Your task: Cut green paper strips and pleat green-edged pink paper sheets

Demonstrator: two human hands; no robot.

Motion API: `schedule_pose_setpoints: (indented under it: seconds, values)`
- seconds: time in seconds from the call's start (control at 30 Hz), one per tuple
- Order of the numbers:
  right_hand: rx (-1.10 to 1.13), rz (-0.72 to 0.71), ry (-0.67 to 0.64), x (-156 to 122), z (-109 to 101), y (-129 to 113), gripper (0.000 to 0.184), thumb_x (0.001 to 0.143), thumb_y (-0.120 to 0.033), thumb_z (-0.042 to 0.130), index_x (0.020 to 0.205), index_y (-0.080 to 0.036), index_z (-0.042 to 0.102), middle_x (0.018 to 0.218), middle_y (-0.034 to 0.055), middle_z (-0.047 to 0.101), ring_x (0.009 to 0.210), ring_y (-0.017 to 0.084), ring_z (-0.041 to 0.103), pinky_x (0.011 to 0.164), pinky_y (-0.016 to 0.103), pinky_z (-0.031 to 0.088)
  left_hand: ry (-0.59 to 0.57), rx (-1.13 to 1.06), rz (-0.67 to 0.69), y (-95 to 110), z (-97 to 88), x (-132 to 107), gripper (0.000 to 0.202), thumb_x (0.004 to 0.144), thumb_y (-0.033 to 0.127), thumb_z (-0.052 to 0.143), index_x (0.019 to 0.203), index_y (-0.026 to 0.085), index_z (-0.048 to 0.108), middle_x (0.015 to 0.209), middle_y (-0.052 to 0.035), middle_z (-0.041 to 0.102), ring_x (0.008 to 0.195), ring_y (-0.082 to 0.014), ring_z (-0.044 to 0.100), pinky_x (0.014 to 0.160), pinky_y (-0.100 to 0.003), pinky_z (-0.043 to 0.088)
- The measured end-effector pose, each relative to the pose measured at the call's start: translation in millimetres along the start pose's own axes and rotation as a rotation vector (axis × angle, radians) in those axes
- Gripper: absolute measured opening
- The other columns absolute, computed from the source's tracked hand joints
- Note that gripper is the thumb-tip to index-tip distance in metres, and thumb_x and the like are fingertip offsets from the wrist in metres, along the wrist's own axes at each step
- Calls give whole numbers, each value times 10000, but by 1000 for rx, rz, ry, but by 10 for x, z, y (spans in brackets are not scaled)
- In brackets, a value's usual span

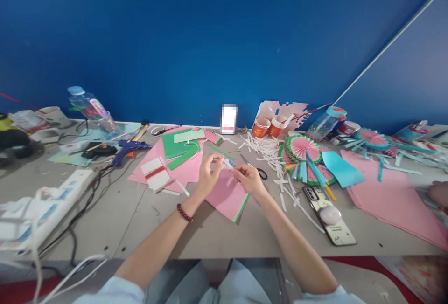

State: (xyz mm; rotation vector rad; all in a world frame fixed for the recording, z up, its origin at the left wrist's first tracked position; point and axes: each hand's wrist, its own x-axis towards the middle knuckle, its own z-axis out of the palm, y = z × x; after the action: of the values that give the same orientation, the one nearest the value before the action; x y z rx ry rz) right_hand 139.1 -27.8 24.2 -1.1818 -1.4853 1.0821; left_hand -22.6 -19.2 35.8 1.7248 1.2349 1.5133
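Note:
Both hands are raised over the pink and green paper (229, 194) at the middle of the table. My left hand (210, 173) has its thumb and fingers curled to a pinch at the left end of a small white strip with blue on it (229, 163). At the strip's right end, the fingers of my right hand (249, 179) pinch too. What exactly the strip is cannot be made out. Behind my right hand lie scissors (261, 173) with black handles, partly covered. Green paper (182, 148) and a white packet with a red band (156, 174) lie left of my hands.
White paper strips (268, 150) are scattered to the right, beside pink and green pleated paper fans (303, 152). A phone (331, 215) lies near the front edge. On the left are a glue gun (128, 150), a power strip (59, 206) with cables, and a plastic bottle (93, 106).

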Motion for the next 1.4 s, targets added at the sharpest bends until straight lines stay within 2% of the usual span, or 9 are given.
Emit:
schedule_pose_setpoints:
  seconds: [0.37, 0.63, 0.8, 0.93, 1.07, 1.17, 1.23, 1.3, 1.4]
  values:
    - [17, 11, 86, -22, 0, 2, 418, 706, -538, 661, 575, -183, 481, 505, -45, 397, 456, 72, 315, 419, 209, 235, -116, -99, -74, -20, 44, -38, 182, 881, 371, 528, 873, 203, 598, 965, -55, 657, 877, -174, 609, 721, -282, 489]
    - [58, 21, 101, -7, -31, 18, 487, 685, -521, 693, 539, -199, 358, 506, -70, 278, 470, 60, 240, 431, 211, 181, -167, -160, -13, 45, 65, -44, 197, 879, 376, 531, 796, 201, 563, 904, -50, 614, 885, -174, 593, 773, -300, 486]
    - [67, 31, 65, -13, -55, 31, 487, 719, -511, 664, 545, -203, 328, 501, -75, 250, 453, 55, 222, 426, 207, 159, -170, -135, 45, 19, 89, -94, 175, 878, 365, 543, 971, 217, 549, 954, -55, 592, 904, -172, 571, 818, -321, 468]
    - [86, 4, 37, -24, -63, 58, 464, 723, -493, 664, 555, -199, 347, 510, -72, 274, 447, 54, 245, 426, 202, 171, -190, -129, 16, 11, 44, -49, 272, 877, 381, 545, 1098, 222, 537, 1008, -64, 599, 904, -168, 560, 825, -318, 460]
    - [136, -5, 15, -28, -62, 34, 424, 731, -480, 658, 570, -192, 393, 511, -74, 304, 448, 56, 264, 433, 201, 198, -333, -106, 70, 11, -41, 61, 223, 857, 408, 564, 819, 199, 633, 900, -60, 635, 964, -202, 547, 907, -353, 410]
    - [134, -59, 52, -7, -75, -6, 343, 789, -468, 593, 627, -189, 478, 546, -48, 422, 501, 90, 398, 490, 214, 323, -364, -181, -7, 24, -86, 108, 261, 839, 424, 575, 739, 184, 602, 824, -43, 616, 864, -184, 558, 834, -321, 432]
    - [59, -156, 132, 24, -96, -17, 260, 830, -440, 542, 765, -189, 569, 698, 1, 566, 668, 139, 533, 633, 254, 426, -365, -225, -70, 45, -116, 132, 259, 840, 422, 566, 755, 180, 593, 807, -31, 608, 801, -163, 556, 777, -291, 440]
    - [-67, -244, 210, 64, -126, 6, 239, 848, -403, 518, 932, -195, 600, 903, 49, 631, 862, 181, 577, 784, 307, 448, -316, -220, -112, 66, -155, 168, 236, 834, 405, 568, 771, 179, 595, 792, -21, 612, 774, -153, 554, 753, -273, 438]
    - [-292, -280, 236, 121, -168, 109, 237, 836, -341, 522, 999, -187, 600, 972, 81, 640, 910, 207, 584, 810, 343, 455, -129, -118, -143, 72, -236, 258, 187, 813, 367, 584, 780, 185, 606, 812, -20, 637, 800, -159, 570, 770, -270, 434]
